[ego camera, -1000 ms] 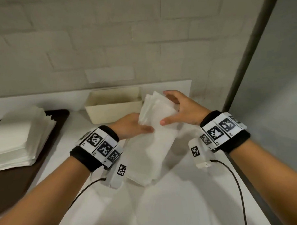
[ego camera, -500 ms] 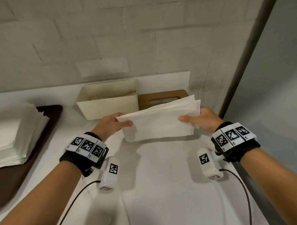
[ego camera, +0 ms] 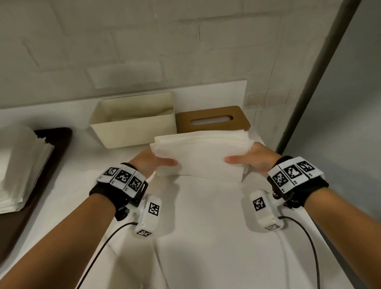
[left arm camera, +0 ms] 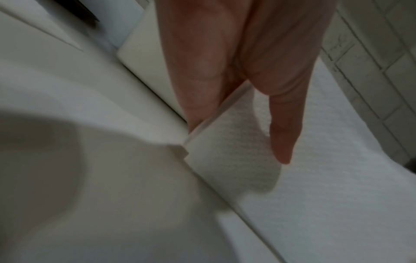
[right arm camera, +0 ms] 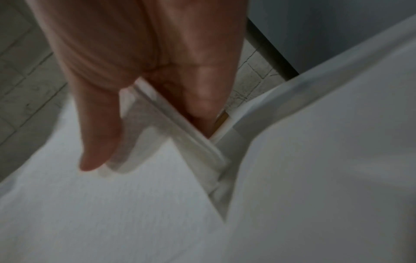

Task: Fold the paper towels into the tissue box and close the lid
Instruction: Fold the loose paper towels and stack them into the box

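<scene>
Paper towels (ego camera: 202, 153), folded into a thick wad, are held up off the white table (ego camera: 211, 241) between both hands, the long edges running side to side. The left hand (ego camera: 152, 161) pinches the left end, thumb flat on the near face and fingers behind; the right hand (ego camera: 254, 158) pinches the right end the same way. From the left wrist view the stacked layers show at the wad's edge (left arm camera: 216, 113), clamped between thumb and fingers, and the right wrist view shows the same at the other end (right arm camera: 178, 128). Just behind the wad sits the cream tissue box (ego camera: 134, 122), open at the top, and beside it on the right lies the brown lid (ego camera: 212, 120) with its slot, flat on the table against the brick wall (ego camera: 159, 47). Off to the left a stack of unfolded towels (ego camera: 13, 165) rests on a dark tray (ego camera: 56, 141). Near the person the table is bare; its right edge runs close beside a grey post (ego camera: 325, 62).
</scene>
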`<state>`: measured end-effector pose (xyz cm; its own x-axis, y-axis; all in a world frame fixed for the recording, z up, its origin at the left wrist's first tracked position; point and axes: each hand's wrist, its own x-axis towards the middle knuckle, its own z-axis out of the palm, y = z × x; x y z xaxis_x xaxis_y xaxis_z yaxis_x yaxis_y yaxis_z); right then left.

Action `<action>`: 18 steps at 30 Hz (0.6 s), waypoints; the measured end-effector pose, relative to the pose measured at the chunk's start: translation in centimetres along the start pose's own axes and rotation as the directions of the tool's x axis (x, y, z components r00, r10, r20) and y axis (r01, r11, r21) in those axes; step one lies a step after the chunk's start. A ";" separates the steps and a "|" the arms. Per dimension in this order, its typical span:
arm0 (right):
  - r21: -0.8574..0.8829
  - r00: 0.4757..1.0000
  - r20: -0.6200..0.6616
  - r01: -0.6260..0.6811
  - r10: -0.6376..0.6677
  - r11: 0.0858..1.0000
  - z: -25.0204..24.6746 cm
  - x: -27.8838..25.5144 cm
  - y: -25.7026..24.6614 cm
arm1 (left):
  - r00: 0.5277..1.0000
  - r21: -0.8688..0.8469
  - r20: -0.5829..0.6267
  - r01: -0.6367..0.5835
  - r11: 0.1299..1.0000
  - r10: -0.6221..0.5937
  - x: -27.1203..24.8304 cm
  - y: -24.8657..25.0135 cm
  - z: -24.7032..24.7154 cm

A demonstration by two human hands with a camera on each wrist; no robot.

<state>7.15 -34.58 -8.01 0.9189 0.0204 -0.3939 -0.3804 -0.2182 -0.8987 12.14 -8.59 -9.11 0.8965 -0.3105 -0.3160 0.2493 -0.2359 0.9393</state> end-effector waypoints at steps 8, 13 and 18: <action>0.052 0.996 0.005 0.084 -0.085 0.995 0.7 0.2 -0.5 | 0.994 0.007 0.023 -0.107 0.994 0.107 1.2 -0.1 -1.7; 0.042 0.995 -0.050 0.086 -0.083 0.995 1.2 0.5 -0.4 | 0.991 0.097 0.130 -0.029 0.995 0.016 1.6 -0.9 -3.8; 0.042 0.999 -0.040 0.011 -0.009 0.999 1.8 0.9 0.5 | 0.989 -0.009 0.147 -0.015 1.000 0.016 1.1 -1.3 -3.7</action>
<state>7.64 -32.92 -9.16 0.9259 -0.0166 -0.3774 -0.3742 -0.1768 -0.9103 14.20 -5.23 -10.15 0.8366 -0.4464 -0.3175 0.2393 -0.2234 0.9449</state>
